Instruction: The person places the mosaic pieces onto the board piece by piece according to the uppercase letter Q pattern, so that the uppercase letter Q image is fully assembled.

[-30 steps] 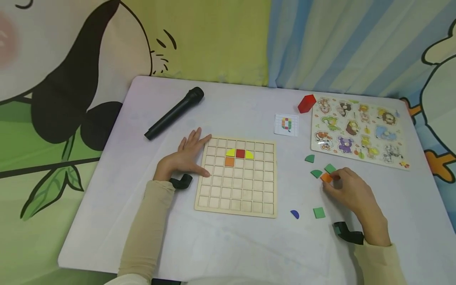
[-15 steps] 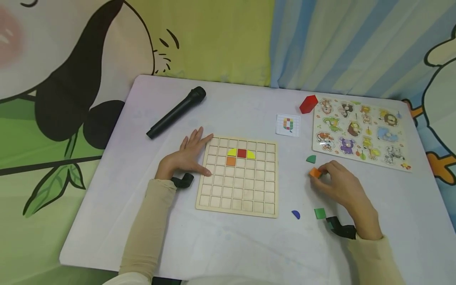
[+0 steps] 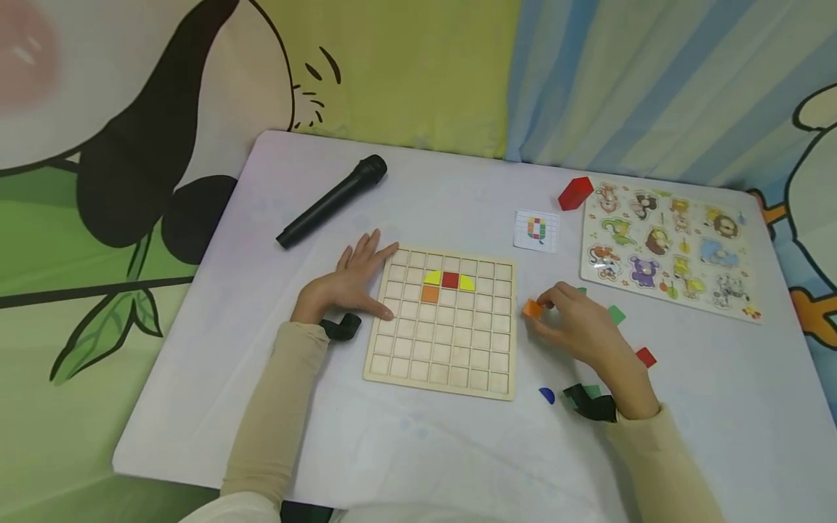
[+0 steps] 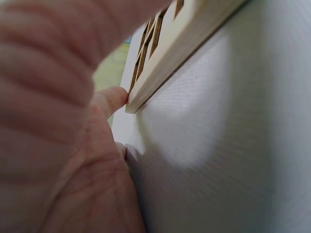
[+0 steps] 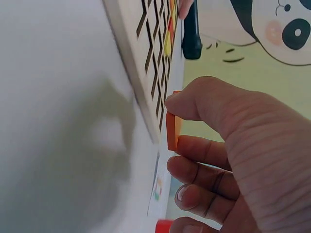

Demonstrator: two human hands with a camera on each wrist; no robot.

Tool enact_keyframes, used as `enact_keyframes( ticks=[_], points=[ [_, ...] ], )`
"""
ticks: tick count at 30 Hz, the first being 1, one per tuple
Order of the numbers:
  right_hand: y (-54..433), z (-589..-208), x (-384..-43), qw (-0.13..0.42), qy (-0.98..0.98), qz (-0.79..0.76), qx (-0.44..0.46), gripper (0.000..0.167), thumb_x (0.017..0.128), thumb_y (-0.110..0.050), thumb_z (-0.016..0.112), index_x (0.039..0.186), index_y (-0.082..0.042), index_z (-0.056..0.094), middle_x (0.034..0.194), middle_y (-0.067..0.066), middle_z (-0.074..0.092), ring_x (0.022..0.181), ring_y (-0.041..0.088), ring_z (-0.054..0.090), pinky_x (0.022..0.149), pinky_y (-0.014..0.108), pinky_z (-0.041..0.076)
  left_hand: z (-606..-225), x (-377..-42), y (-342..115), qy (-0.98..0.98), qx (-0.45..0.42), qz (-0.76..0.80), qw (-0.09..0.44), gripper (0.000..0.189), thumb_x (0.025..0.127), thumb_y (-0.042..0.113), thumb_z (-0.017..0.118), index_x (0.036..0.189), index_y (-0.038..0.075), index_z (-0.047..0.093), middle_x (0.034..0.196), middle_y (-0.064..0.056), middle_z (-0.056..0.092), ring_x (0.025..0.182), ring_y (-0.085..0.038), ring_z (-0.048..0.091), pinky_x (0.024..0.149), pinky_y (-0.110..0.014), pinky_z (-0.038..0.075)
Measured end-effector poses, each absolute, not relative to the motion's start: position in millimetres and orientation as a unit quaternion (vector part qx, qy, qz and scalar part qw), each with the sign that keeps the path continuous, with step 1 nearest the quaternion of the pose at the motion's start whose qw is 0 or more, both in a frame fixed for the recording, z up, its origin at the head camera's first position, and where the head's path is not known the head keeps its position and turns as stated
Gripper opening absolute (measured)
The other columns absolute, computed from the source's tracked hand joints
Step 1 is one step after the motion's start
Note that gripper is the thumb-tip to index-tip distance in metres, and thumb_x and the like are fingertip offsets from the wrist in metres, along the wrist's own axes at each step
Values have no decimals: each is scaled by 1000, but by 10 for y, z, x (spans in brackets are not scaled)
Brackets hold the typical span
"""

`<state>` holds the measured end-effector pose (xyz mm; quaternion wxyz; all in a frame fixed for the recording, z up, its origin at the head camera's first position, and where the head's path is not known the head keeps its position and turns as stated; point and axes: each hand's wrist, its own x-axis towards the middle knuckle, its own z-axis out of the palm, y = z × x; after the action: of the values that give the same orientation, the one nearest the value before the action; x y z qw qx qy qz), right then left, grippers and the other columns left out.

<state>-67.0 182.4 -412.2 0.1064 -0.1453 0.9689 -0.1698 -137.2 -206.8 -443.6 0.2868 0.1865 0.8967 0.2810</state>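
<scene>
My right hand (image 3: pixel 582 327) pinches an orange square tile (image 3: pixel 532 309) between thumb and forefinger, just off the right edge of the wooden grid board (image 3: pixel 441 354). In the right wrist view the orange tile (image 5: pixel 172 128) stands on edge, the other fingers loosely curled below it. Spread along the board's left side, my left hand (image 3: pixel 353 282) touches the frame with thumb and forefinger. Near the top of the grid a red square (image 3: pixel 450 280) sits between two yellow quarter-rounds, one the left yellow piece (image 3: pixel 433 277). Under that one lies another orange square (image 3: pixel 429 293).
Right of the board lie a blue half-round (image 3: pixel 547 395), a red square (image 3: pixel 646 357) and green pieces, one a green square (image 3: pixel 617 314). Further back are a pattern card (image 3: pixel 536 231), a red block (image 3: pixel 575 194) and an animal puzzle (image 3: pixel 667 247). A black microphone (image 3: pixel 333 202) lies back left.
My right hand has lifted the orange tile from among the green pieces and carried it left to the board's right edge. My left hand stays at the board. The view has shifted slightly.
</scene>
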Motion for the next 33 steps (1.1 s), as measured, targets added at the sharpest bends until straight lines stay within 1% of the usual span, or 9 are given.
enact_keyframes(
  ticks=[3, 10, 14, 17, 23, 29, 33],
  points=[
    [1688, -4125, -713, 111, 965, -172, -162, 31, 86, -27, 72, 104, -3, 66, 102, 9, 63, 87, 24, 58, 77, 42, 55, -4434, -1371, -2066, 895, 188, 286, 286, 130, 65, 48, 88, 159, 23, 1, 160, -6, -28, 147, -23, -27, 118, -47, -17],
    [1360, -4142, -769, 88, 955, -178, -219, 30, 85, -29, 72, 101, -4, 66, 96, 5, 62, 79, 18, 56, 69, 33, 52, -4438, -1377, -2066, 894, 194, 287, 285, 130, 64, 49, 87, 159, 23, 1, 160, -6, -28, 147, -22, -28, 118, -47, -17],
    [1177, -4137, -812, 91, 951, -177, -236, 30, 85, -29, 73, 100, -4, 67, 95, 5, 62, 77, 17, 56, 68, 33, 52, -4432, -1382, -2066, 896, 198, 278, 286, 130, 66, 49, 87, 159, 23, 0, 160, -6, -28, 146, -22, -28, 118, -47, -18],
    [1043, -4133, -842, 98, 948, -173, -250, 30, 85, -29, 73, 101, -4, 67, 95, 4, 62, 79, 18, 57, 70, 34, 54, -4419, -1376, -2065, 896, 192, 277, 289, 130, 66, 48, 87, 159, 23, 0, 160, -6, -28, 146, -22, -28, 118, -46, -18],
    [782, -4160, -880, 100, 937, -166, -291, 26, 85, -28, 72, 98, -6, 67, 90, 2, 59, 75, 15, 54, 65, 31, 51, -4422, -1363, -2085, 897, 184, 277, 291, 130, 65, 47, 88, 159, 23, 0, 160, -6, -28, 147, -23, -28, 118, -46, -18],
    [589, -4194, -898, 92, 928, -157, -324, 24, 85, -27, 71, 97, -6, 66, 94, 3, 61, 76, 15, 56, 63, 31, 52, -4430, -1362, -2090, 896, 193, 276, 291, 129, 66, 49, 86, 159, 23, 0, 159, -6, -29, 146, -22, -29, 118, -46, -18],
    [525, -4192, -909, 95, 925, -149, -336, 23, 86, -27, 71, 96, -7, 66, 92, 1, 58, 72, 13, 54, 60, 30, 51, -4433, -1372, -2084, 893, 196, 281, 293, 130, 66, 51, 86, 158, 24, -1, 159, -5, -30, 146, -21, -30, 118, -46, -18]
  ],
)
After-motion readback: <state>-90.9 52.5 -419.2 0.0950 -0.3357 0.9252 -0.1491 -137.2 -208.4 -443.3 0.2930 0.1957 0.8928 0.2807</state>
